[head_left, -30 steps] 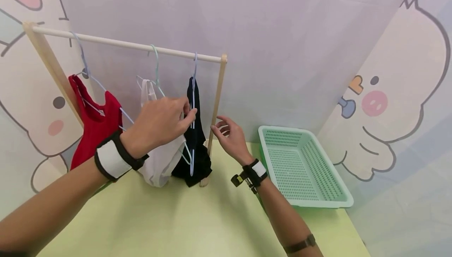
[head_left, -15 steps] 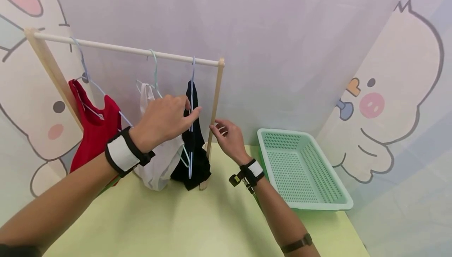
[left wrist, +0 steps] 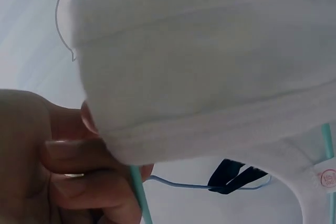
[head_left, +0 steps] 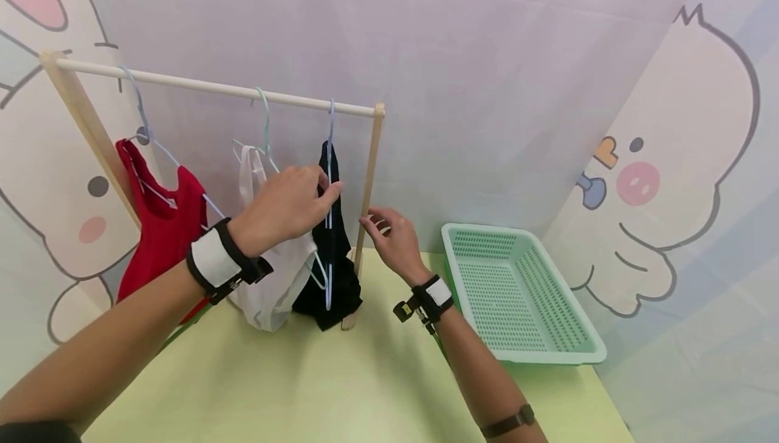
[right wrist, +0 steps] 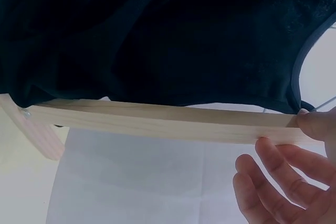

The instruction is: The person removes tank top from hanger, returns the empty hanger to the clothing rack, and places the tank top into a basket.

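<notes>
My left hand is at the mint clothes hanger that carries a white tank top. In the left wrist view, its curled fingers grip the hanger's side at the edge of the white cloth, partly hidden behind it. To the right, my right hand pinches the wooden post of the clothes rack between thumb and fingertips. Beside that post a black garment hangs on a pale blue hanger. Farther left, a red tank top hangs on another blue hanger.
The rack's white rail runs across the back left, above the yellow-green table. A mint perforated basket stands at the right. Behind everything hangs a pale backdrop printed with cartoon animals.
The left hand stays at the white top and the right hand at the post, with only slight shifts of thumb and wrist. The whole scene sits slightly lower in the head view.
</notes>
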`<state>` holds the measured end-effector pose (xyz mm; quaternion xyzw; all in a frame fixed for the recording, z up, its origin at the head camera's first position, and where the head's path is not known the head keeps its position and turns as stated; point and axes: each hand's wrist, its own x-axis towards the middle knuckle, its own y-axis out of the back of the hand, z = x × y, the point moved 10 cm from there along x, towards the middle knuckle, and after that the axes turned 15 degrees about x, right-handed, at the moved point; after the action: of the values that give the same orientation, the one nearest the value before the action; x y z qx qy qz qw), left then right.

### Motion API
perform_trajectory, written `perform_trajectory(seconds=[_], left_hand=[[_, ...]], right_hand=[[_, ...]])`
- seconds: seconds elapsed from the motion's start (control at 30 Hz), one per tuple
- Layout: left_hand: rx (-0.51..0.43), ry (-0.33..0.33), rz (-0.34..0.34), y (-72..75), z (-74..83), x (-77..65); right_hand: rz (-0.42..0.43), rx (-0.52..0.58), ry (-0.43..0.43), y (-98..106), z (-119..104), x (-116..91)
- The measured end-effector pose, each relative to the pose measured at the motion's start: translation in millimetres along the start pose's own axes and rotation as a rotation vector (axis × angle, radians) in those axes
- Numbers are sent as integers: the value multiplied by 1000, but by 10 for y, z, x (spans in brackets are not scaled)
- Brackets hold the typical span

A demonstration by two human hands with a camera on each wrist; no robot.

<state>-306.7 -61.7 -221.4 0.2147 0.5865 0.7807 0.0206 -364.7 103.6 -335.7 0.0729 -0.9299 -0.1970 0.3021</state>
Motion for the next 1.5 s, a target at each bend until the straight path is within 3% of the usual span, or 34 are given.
perform_trajectory(seconds=[0.3,0.8,1.27,1.5], left_hand=[[-11,-15,-17,7,-21,42],[-202,-19,-77,-43,8,-1],[-234,-53,-87,56,100,-69],[-229,-68,-56,163,131,-95]], right_hand=[[3,-5,16,2,-15,3],[1,-6,26,-11,-4,-18],[-6,-38,66,4,-51,1],[4,-42,80,26,-64,7]])
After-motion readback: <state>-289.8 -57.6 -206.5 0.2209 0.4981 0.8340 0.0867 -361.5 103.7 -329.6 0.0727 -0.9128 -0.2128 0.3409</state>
